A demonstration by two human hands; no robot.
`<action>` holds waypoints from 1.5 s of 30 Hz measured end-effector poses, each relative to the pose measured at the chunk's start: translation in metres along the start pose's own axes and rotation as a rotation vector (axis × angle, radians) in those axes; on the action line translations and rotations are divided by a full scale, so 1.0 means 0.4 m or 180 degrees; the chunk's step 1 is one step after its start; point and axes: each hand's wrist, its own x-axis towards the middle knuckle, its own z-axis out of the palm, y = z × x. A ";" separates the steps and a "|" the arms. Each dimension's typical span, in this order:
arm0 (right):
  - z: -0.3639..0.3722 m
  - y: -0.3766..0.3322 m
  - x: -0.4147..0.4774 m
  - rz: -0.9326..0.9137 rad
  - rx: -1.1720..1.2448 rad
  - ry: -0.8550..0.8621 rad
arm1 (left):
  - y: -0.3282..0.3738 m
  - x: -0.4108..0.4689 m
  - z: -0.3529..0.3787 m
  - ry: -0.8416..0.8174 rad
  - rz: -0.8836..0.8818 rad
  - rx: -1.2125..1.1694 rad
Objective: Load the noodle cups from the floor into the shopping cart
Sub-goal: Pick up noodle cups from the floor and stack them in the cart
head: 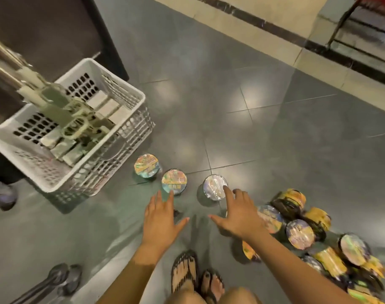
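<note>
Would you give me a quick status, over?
Left hand open, at middle cup. Right hand open, index at lid of right cup. Path to white basket clear.

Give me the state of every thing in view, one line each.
Left cup: upright on floor, sealed.
Middle cup: upright on floor, sealed.
Right cup: upright, sealed, touched on its lid.
Pile of cups: on floor, several tipped over.
White basket: holds packets, no cups seen.
Left hand: open, spread, holding nothing.
Right hand: open, forefinger on that lid.
</note>
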 end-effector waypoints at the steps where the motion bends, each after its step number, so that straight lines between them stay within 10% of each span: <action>1: 0.043 0.017 0.050 0.0009 -0.0026 -0.0008 | -0.012 0.051 0.045 -0.0008 -0.0026 0.0030; 10: 0.461 0.167 0.441 0.0379 -0.0008 -0.0045 | -0.193 0.441 0.458 0.0295 -0.0283 -0.0054; 24: 0.490 0.178 0.468 0.0294 0.0625 0.0526 | -0.198 0.518 0.445 0.0681 -0.0151 -0.0394; 45: -0.590 -0.139 -0.322 0.0337 0.0678 0.0356 | 0.121 -0.313 -0.581 0.0414 -0.0620 -0.0628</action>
